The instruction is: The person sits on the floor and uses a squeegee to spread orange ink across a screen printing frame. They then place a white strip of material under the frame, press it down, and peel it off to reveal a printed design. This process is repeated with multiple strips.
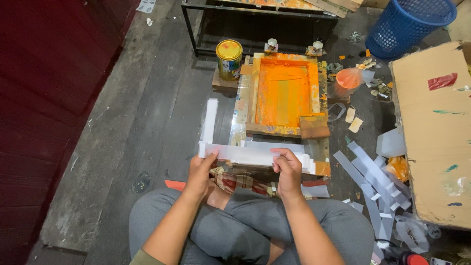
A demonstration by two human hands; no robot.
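Note:
I sit cross-legged on a dark wooden floor. My left hand [201, 172] and my right hand [288, 169] both grip a stack of white paper strips [250, 153], held level in front of my knees. Just beyond it lies a wooden screen-printing frame [251, 93], its mesh covered in orange ink. A small wooden squeegee block [314, 126] rests on the frame's near right corner. Another stack of white strips [210, 120] lies along the frame's left side.
A yellow-lidded tin can [229, 59] stands at the frame's far left. An orange-stained plastic bag [347, 80], loose grey paper strips [375, 179], a cardboard sheet [434, 132] and a blue basket [409, 24] lie to the right. A black metal rack [196, 34] stands behind.

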